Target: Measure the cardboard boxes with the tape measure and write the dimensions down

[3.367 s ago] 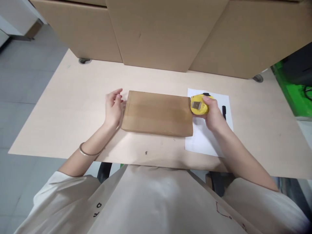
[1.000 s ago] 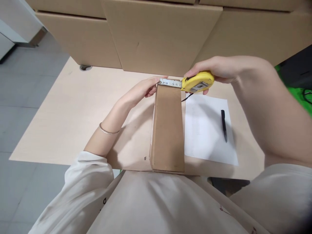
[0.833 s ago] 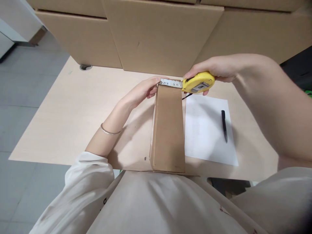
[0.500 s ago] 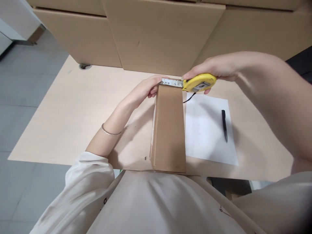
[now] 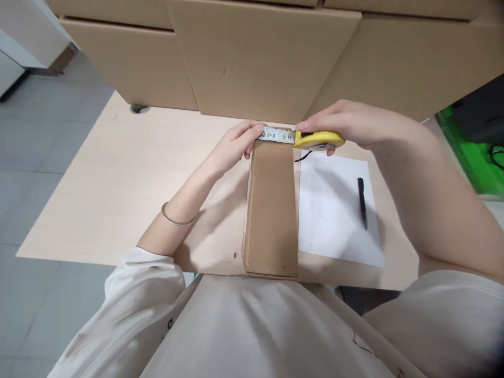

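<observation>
A long, narrow cardboard box (image 5: pixel 272 210) lies on the table with its near end close to my body. Across its far end runs the short pulled-out blade of a yellow tape measure (image 5: pixel 319 139); the numbers 2, 3, 5 and 6 show on it. My left hand (image 5: pixel 241 139) pinches the blade's tip at the box's far left corner, thumb on top. Around the yellow case is my right hand (image 5: pixel 346 122), its thumb near the mouth where the blade comes out; most of its other fingers are hidden. A black strap dangles from the case.
A white sheet of paper (image 5: pixel 326 210) lies right of the box, with a black pen (image 5: pixel 362 203) on it. Large cardboard boxes (image 5: pixel 260 58) stand along the table's back edge. A cable hole (image 5: pixel 139 108) is at the back left of the table (image 5: pixel 118 199). Something green (image 5: pixel 468 152) shows at far right.
My right forearm and elbow have swung inward, and the tape case has tilted so less of its side shows. My left hand keeps the blade's tip at the same corner.
</observation>
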The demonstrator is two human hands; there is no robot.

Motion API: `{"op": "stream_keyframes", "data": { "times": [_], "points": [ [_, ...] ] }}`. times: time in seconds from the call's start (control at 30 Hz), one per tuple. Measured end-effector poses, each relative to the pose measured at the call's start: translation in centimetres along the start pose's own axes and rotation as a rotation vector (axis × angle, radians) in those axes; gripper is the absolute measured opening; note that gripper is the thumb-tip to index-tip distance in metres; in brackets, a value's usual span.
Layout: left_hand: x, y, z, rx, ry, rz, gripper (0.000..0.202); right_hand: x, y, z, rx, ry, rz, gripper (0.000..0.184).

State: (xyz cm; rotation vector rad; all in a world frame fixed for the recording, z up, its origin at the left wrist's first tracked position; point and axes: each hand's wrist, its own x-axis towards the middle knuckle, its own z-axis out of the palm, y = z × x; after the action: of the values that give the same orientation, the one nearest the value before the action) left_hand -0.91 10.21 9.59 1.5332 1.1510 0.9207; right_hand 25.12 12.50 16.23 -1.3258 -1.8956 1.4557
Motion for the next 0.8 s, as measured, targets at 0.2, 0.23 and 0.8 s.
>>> {"op": "stream_keyframes", "data": {
  "times": [0.2, 0.23, 0.8],
  "points": [
    [-2.1, -0.7, -0.4, 0.046, -0.092, -0.040, 0.088, -2.0, -0.4, 1.8, -0.052, 0.093, 0.000, 0.038],
    [-2.5, -0.6, -0.6, 0.067, -0.130, -0.073, 0.092, -2.2, -0.2, 2.1, -0.032, 0.124, -0.002, 0.039],
    [-8.2, -3.9, -4.0, -0.287, 0.032, -0.327, 0.058, -3.2, 4.4, 4.6, 0.175, 0.099, -0.038, 0.038]
  ]
}}
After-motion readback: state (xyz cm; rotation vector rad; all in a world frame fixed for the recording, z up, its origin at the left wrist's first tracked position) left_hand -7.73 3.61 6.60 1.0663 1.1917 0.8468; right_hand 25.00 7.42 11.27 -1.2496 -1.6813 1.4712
